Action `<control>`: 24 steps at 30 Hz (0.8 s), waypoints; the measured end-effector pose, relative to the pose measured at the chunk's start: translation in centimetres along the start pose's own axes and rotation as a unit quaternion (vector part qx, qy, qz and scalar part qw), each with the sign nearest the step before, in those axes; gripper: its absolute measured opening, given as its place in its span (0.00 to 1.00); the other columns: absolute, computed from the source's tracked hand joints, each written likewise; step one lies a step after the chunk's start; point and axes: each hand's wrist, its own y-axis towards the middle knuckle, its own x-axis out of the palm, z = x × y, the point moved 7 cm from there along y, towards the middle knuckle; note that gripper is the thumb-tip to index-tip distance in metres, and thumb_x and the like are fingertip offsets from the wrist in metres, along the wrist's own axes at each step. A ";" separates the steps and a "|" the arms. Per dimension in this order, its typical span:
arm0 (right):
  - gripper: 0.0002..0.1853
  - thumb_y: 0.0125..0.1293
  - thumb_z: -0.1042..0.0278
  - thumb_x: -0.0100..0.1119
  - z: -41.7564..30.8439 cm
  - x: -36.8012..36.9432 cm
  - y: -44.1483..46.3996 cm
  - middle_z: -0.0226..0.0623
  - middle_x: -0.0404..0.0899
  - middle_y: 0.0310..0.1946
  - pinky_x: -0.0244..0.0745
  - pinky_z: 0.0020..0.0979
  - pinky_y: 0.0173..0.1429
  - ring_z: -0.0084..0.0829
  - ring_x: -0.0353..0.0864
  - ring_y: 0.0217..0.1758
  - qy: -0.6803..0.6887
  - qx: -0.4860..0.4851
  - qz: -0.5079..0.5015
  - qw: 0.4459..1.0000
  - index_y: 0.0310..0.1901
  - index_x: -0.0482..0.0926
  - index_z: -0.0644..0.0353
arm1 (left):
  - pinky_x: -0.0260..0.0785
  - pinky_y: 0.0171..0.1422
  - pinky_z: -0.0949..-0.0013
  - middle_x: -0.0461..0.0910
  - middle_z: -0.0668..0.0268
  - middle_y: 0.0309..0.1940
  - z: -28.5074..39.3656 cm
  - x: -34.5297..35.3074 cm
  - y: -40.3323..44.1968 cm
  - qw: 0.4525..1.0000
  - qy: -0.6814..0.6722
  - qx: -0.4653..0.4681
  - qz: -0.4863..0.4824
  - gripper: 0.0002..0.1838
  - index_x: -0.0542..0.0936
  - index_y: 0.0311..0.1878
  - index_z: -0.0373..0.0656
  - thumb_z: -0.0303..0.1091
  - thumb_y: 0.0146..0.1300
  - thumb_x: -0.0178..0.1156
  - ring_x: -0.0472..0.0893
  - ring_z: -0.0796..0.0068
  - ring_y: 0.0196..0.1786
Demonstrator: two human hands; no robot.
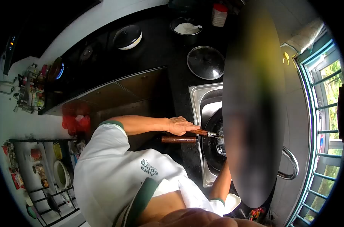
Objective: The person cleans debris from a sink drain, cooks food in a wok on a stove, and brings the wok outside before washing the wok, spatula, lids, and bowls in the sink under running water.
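We see a black pan (211,159), brown utensil handle (201,132), silver sink (195,96), white shirt (111,170) with green cuffs (113,123) and green lettering (147,167), red bag (70,124), and turquoise window bars (328,154).

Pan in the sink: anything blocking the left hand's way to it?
Nothing visible blocks it. The left hand grips a wooden-handled utensil that reaches over the sink rim into the pan. A blurred patch hides the right hand and part of the pan, so that side can't be judged.
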 end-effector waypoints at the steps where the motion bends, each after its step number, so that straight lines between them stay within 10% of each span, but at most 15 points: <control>1: 0.17 0.64 0.63 0.46 0.9 0.1 0.5 0.37 0.76 0.34 0.66 0.25 0.43 0.24 0.71 0.36 -0.001 -0.005 -0.003 1.000 0.46 0.74 0.69 | 0.70 0.30 0.60 0.75 0.57 0.32 0.2 0.1 0.0 1.000 0.011 0.008 0.012 0.32 0.60 0.61 0.44 0.25 0.48 0.50 0.77 0.56 0.29; 4: 0.12 0.63 0.63 0.49 5.5 0.7 2.6 0.28 0.72 0.26 0.62 0.23 0.33 0.19 0.66 0.29 0.089 0.100 -0.047 0.990 0.30 0.74 0.65 | 0.70 0.30 0.59 0.75 0.56 0.31 0.3 1.0 -0.2 1.000 0.001 -0.021 0.012 0.29 0.59 0.61 0.43 0.27 0.52 0.51 0.77 0.56 0.29; 8: 0.16 0.61 0.59 0.52 12.4 1.4 4.3 0.31 0.78 0.34 0.68 0.28 0.41 0.25 0.74 0.35 0.248 0.286 -0.038 0.925 0.37 0.78 0.67 | 0.71 0.34 0.59 0.76 0.56 0.35 1.0 1.2 -0.5 0.998 -0.021 -0.056 0.036 0.24 0.61 0.60 0.46 0.37 0.60 0.49 0.78 0.56 0.33; 10: 0.22 0.60 0.50 0.49 12.5 -3.0 6.1 0.44 0.80 0.31 0.71 0.36 0.41 0.40 0.79 0.34 -0.277 0.110 -0.027 0.954 0.37 0.79 0.63 | 0.71 0.38 0.59 0.76 0.58 0.37 2.0 -0.3 -0.5 0.994 -0.051 -0.073 0.066 0.23 0.64 0.58 0.50 0.45 0.61 0.49 0.78 0.56 0.38; 14: 0.10 0.60 0.67 0.42 8.4 -1.6 1.0 0.38 0.73 0.42 0.70 0.42 0.37 0.40 0.72 0.41 -0.563 -0.037 0.039 0.825 0.37 0.75 0.54 | 0.70 0.45 0.60 0.74 0.60 0.46 0.5 -1.2 -0.3 0.993 -0.051 -0.083 0.070 0.29 0.64 0.59 0.48 0.27 0.49 0.49 0.76 0.57 0.44; 16: 0.14 0.55 0.69 0.44 9.8 2.2 -1.7 0.37 0.68 0.48 0.69 0.46 0.39 0.40 0.69 0.46 -0.524 -0.186 -0.028 0.831 0.44 0.71 0.56 | 0.71 0.44 0.60 0.74 0.59 0.46 -0.2 -1.5 -0.4 0.994 -0.004 -0.081 0.072 0.32 0.62 0.60 0.48 0.25 0.47 0.51 0.76 0.56 0.44; 21: 0.22 0.55 0.68 0.54 3.4 -2.4 -2.0 0.45 0.74 0.47 0.66 0.33 0.55 0.44 0.72 0.51 0.025 -0.020 0.059 0.998 0.53 0.69 0.62 | 0.71 0.40 0.58 0.75 0.57 0.42 -0.9 -2.4 0.0 0.996 0.024 -0.058 0.070 0.33 0.63 0.60 0.47 0.22 0.45 0.54 0.76 0.54 0.38; 24: 0.19 0.54 0.68 0.54 -4.6 -1.8 -2.1 0.44 0.75 0.45 0.66 0.35 0.55 0.43 0.73 0.48 -0.008 -0.125 0.059 0.990 0.49 0.72 0.61 | 0.71 0.38 0.59 0.75 0.59 0.38 -0.8 -2.0 1.2 0.999 0.026 -0.029 0.034 0.33 0.63 0.59 0.46 0.22 0.44 0.55 0.76 0.55 0.36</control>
